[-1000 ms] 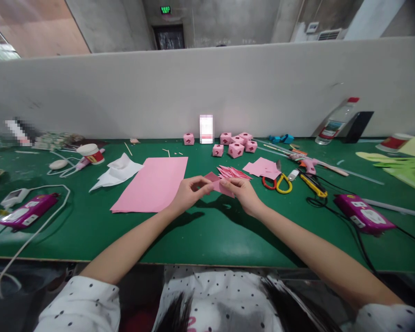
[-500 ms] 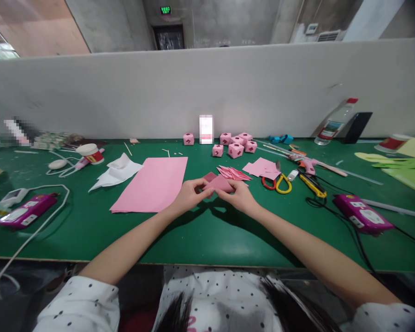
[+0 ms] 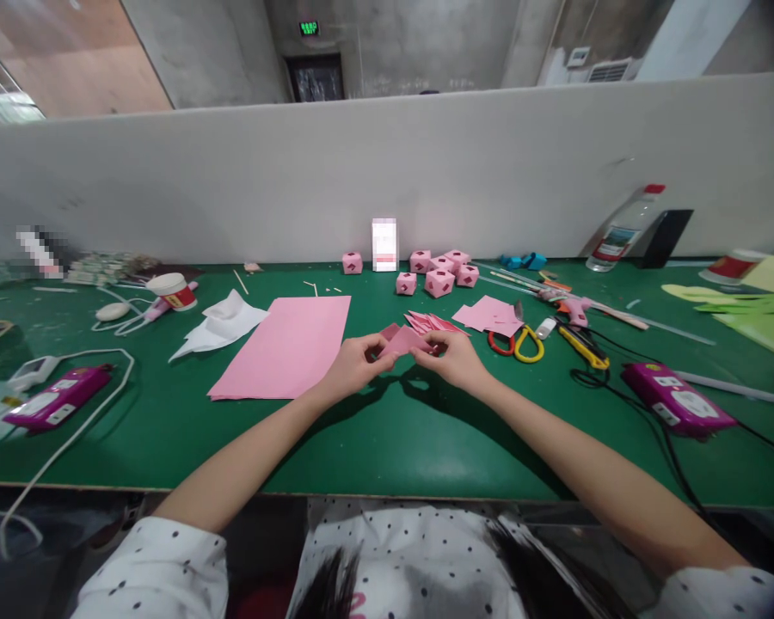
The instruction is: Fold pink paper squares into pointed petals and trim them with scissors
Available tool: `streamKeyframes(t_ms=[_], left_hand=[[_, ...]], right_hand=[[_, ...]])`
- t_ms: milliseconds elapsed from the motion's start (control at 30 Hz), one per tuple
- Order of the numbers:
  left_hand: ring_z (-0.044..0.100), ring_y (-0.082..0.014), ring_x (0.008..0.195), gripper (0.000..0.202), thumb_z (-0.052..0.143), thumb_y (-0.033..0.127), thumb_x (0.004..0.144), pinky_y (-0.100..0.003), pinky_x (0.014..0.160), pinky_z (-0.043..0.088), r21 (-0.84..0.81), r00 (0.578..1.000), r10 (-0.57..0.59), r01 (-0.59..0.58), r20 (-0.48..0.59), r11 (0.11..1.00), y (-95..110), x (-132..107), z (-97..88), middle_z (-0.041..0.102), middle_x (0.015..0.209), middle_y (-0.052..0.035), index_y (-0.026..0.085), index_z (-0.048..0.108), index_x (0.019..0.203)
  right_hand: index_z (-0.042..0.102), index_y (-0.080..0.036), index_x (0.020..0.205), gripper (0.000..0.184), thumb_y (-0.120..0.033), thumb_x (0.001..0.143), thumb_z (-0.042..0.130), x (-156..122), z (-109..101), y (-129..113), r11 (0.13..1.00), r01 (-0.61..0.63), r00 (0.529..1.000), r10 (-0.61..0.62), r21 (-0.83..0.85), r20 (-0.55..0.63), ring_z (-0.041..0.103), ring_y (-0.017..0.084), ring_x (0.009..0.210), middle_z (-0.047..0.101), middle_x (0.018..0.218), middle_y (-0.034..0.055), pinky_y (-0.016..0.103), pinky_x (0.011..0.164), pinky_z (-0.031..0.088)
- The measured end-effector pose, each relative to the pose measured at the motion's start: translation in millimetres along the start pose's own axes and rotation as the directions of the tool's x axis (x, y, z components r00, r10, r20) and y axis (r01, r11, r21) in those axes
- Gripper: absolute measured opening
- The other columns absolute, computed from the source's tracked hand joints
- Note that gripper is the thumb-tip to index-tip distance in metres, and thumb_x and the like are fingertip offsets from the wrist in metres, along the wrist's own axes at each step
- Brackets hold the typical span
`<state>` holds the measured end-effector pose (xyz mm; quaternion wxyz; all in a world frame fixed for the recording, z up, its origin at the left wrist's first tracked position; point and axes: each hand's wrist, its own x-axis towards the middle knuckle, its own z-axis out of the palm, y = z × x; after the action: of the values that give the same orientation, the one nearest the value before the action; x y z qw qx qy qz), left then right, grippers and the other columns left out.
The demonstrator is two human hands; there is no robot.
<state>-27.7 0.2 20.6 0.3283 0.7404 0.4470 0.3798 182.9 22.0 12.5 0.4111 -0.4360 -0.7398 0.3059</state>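
Left hand [image 3: 359, 361] and right hand [image 3: 452, 356] sit just apart, each with thumb and fingers pinched on one end of a small folded pink paper piece [image 3: 405, 340], which is held between them above the green tabletop [image 3: 387, 451]; the step in hand looks like shaping or creasing this piece, though the fingers hide too much to tell which fold; a further crease would call for edges brought level and a firm, even press of both thumbs, since thin paper may slip askew; just beyond the hands lies a pile of folded pink strips [image 3: 433, 322], with pink paper cubes [image 3: 439, 282] farther back; flat pink paper pieces [image 3: 495, 311] and scissors [image 3: 530, 344] lie to the right, and large pink paper sheets [image 3: 290, 344] to the left.
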Motion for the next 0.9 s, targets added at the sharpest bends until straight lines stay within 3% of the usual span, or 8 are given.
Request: streamKeyframes(t_ms=[133, 267, 400, 500, 667, 767, 900], left_hand=[[0.055, -0.0125, 0.060, 0.030, 0.060, 0.045, 0.083, -0.024, 0.057, 0.042, -0.011, 0.998, -0.034, 0.033, -0.057, 0.999, -2, 1, -4.9, 0.064, 0.068, -0.0010, 0.016, 0.061, 0.075], [0.055, -0.0122, 0.058, 0.029, 0.060, 0.043, 0.083, -0.024, 0.056, 0.043, -0.043, 0.995, -0.059, 0.056, -0.079, 0.998, -3, 3, -8.3, 0.064, 0.067, -0.0019, 0.015, 0.060, 0.073], [0.057, -0.0132, 0.061, 0.030, 0.059, 0.044, 0.084, -0.024, 0.057, 0.045, -0.099, 0.998, -0.050, 0.046, -0.041, 0.994, -5, 3, -5.7, 0.065, 0.068, -0.0024, 0.015, 0.062, 0.078], [0.057, -0.0133, 0.061, 0.030, 0.059, 0.045, 0.083, -0.023, 0.056, 0.043, -0.093, 0.999, -0.043, 0.043, 0.003, 0.995, -7, 1, -1.7, 0.065, 0.069, -0.0014, 0.014, 0.063, 0.081], [0.053, -0.0127, 0.059, 0.031, 0.059, 0.042, 0.081, -0.022, 0.053, 0.039, -0.001, 0.995, -0.049, 0.050, 0.091, 0.999, -5, -2, 3.7, 0.066, 0.069, -0.0014, 0.012, 0.067, 0.083], [0.051, -0.0127, 0.059, 0.029, 0.058, 0.039, 0.081, -0.022, 0.054, 0.036, 0.065, 0.996, -0.034, 0.029, 0.080, 0.997, -4, -2, 5.5, 0.063, 0.067, -0.0006, 0.012, 0.067, 0.081], [0.039, -0.0098, 0.056, 0.026, 0.056, 0.036, 0.079, -0.021, 0.052, 0.028, 0.203, 0.998, 0.055, -0.057, 0.019, 0.977, -5, -2, 7.4, 0.046, 0.058, 0.0036, 0.013, 0.063, 0.071]], right_hand=[[0.069, -0.016, 0.074, 0.027, -0.042, 0.074, 0.066, 9, -13, 13, 0.998, -0.030, 0.999, 0.032, 0.052, -0.034, 0.051, 0.014, 0.058, 0.065, 0.066, 0.0031, 0.027, 0.056, 0.040], [0.068, -0.016, 0.074, 0.033, -0.049, 0.074, 0.068, 15, -21, 23, 0.980, -0.082, 0.991, 0.099, 0.179, -0.088, 0.055, 0.014, 0.061, 0.066, 0.069, 0.0039, 0.028, 0.059, 0.044], [0.068, -0.017, 0.086, 0.042, -0.058, 0.076, 0.065, 12, -12, 18, 0.927, -0.142, 0.989, 0.144, 0.348, 0.021, 0.057, 0.014, 0.063, 0.066, 0.073, 0.0032, 0.027, 0.059, 0.046], [0.066, -0.017, 0.084, 0.041, -0.055, 0.070, 0.072, 4, 0, 10, 0.944, -0.134, 0.990, 0.113, 0.300, 0.085, 0.055, 0.013, 0.060, 0.063, 0.070, 0.0008, 0.026, 0.056, 0.043], [0.064, -0.015, 0.079, 0.038, -0.053, 0.074, 0.069, -6, 16, 4, 0.948, -0.102, 0.984, 0.052, 0.300, 0.172, 0.053, 0.013, 0.061, 0.061, 0.070, 0.0013, 0.025, 0.057, 0.041], [0.064, -0.016, 0.077, 0.037, -0.052, 0.076, 0.066, -7, 19, 6, 0.973, -0.044, 0.987, 0.006, 0.228, 0.163, 0.052, 0.013, 0.063, 0.060, 0.070, 0.0009, 0.025, 0.057, 0.041], [0.064, -0.016, 0.076, 0.038, -0.054, 0.078, 0.064, -7, 19, 10, 0.985, -0.032, 0.979, -0.003, 0.171, 0.203, 0.053, 0.014, 0.060, 0.061, 0.066, 0.0010, 0.025, 0.055, 0.041]])
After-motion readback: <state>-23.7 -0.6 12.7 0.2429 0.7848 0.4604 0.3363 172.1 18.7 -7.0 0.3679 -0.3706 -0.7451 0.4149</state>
